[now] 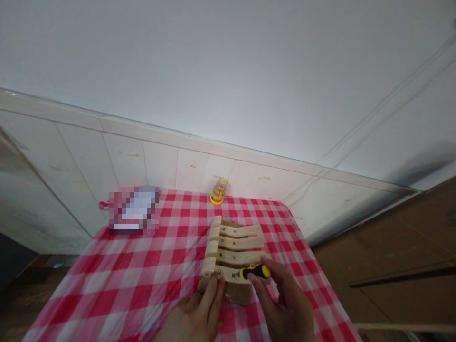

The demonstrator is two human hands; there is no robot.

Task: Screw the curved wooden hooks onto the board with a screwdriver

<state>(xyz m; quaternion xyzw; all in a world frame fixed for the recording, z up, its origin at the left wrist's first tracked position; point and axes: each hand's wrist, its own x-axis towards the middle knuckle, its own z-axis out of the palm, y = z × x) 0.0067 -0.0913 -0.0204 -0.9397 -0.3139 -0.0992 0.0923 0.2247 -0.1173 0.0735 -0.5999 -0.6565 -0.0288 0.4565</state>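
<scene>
Several pale, curved wooden strips [235, 257] lie side by side on a brown base [238, 293], each with dark screws along it. My right hand [290, 304] grips a short yellow-and-black screwdriver [255, 272] between thumb and fingers. Its tip points left, at a screw [234, 275] in the nearest strip; whether it sits in the screw head I cannot tell. With fingers stretched out, my left hand [195, 311] touches the left end of that same strip, beside another screw [218, 271]. Its thumb is not clearly visible.
A red-and-white checked cloth [142, 273] covers the table. Near the wall stands a clear, yellow-based container [218, 192] with small pieces inside. A pixelated flat object [134, 209] lies at the back left. White panelling [162, 164] borders the far edge; a brown surface [388, 256] is at the right.
</scene>
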